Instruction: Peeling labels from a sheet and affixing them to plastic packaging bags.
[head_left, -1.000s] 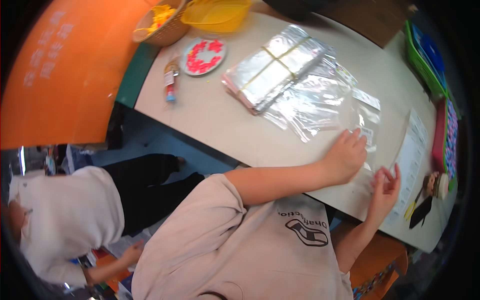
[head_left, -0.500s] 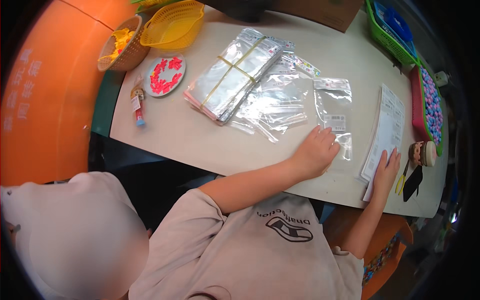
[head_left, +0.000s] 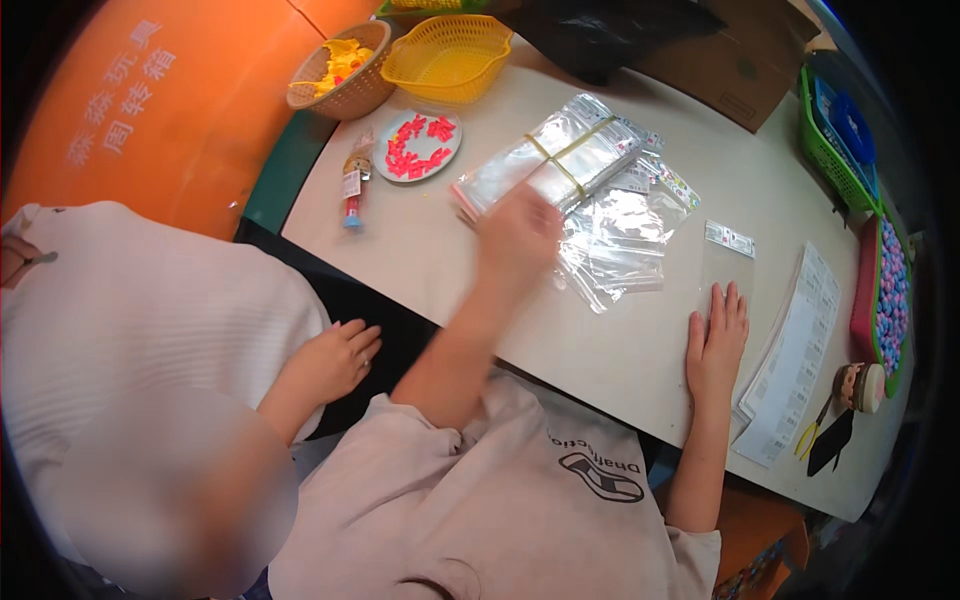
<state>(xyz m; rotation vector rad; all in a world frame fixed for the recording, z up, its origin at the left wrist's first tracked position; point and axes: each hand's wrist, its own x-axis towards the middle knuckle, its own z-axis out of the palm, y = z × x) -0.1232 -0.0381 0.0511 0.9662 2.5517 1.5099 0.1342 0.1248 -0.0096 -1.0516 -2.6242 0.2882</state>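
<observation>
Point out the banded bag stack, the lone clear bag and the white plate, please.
Banded bag stack (head_left: 567, 138): head view, shiny upper face.
Lone clear bag (head_left: 728, 263): head view, body below header.
White plate (head_left: 423, 144): head view, bare middle.

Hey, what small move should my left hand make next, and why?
Probably pinch one of the loose bags. They lie untied close to your left hand, while the bundle is bound with crossed straps. Your right hand lies flat over a single bag.

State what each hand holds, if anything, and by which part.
Right hand: grips nothing, lying flat on a clear plastic bag. Left hand: too blurred to tell.
</observation>
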